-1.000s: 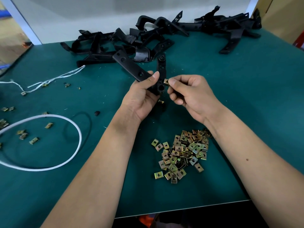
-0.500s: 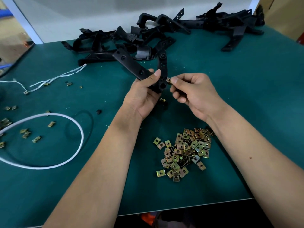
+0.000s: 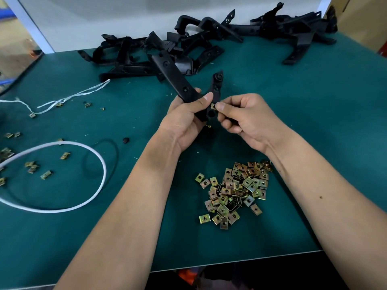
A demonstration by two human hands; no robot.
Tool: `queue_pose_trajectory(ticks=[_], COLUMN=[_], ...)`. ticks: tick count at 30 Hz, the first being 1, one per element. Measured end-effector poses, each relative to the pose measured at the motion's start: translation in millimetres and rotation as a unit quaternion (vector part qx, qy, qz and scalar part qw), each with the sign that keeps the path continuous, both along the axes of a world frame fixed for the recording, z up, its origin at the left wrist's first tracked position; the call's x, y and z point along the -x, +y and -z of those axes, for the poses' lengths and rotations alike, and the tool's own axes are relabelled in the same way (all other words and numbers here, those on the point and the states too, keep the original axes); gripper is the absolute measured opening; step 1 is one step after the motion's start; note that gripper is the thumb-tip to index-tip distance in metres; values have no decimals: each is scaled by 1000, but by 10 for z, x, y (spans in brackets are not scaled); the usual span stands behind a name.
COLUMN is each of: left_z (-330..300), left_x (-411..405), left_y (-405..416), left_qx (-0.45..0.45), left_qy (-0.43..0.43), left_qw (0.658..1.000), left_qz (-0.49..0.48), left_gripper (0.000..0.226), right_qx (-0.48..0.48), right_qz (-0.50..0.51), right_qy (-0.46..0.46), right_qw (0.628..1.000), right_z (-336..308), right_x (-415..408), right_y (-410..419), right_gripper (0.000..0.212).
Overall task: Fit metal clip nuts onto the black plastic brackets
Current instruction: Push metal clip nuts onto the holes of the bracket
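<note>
My left hand grips a black plastic bracket at its bend, thumb across the front. The bracket has a long arm reaching up and left and a shorter arm pointing up. My right hand pinches one brass-coloured clip nut between thumb and forefinger, right against the edge of the shorter arm near the bend. A pile of several loose clip nuts lies on the green mat in front of me, between my forearms.
A heap of black brackets lies along the back of the green mat, with more brackets at the back right. A white cord loop, white string and scattered clip nuts sit at the left.
The short arm of the bracket has tilted a little to the right. My right hand's clip nut has stayed against the bracket's edge near the bend. The camera view has shifted slightly.
</note>
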State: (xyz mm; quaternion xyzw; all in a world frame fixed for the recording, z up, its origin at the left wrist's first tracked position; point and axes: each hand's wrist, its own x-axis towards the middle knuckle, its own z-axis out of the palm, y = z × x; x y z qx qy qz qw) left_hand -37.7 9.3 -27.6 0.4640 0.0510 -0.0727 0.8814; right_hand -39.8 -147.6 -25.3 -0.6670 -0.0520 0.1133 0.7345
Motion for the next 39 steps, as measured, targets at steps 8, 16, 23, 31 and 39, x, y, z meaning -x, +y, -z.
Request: queue_pose_trajectory(ticks=[8,16,23,31,39], left_z=[2,23,34,23,-7], left_x=[21,-23,-90,-114,-63], left_y=[-63,-57,207,215,190], left_qx=[-56,-62,72,45,28], left_qy=[-78,-118,-57,15,14], left_qw=[991,985,980,989,998], left_qz=[-91,-114,-177,-142,-62], left_gripper=[35,41,30,23,11], right_qx=[-57,-49,434,557,82], right_qz=[-1,1,23,-13,84], right_qy=[18,2,-229,-277,-117], right_qw=[998,999,871,783,986], right_z=[-17,-32,45,43,15], right_x=[-29,-34,-61,14,-32], right_y=[93,98,96,199,90], right_gripper=[19,19,20,19,20])
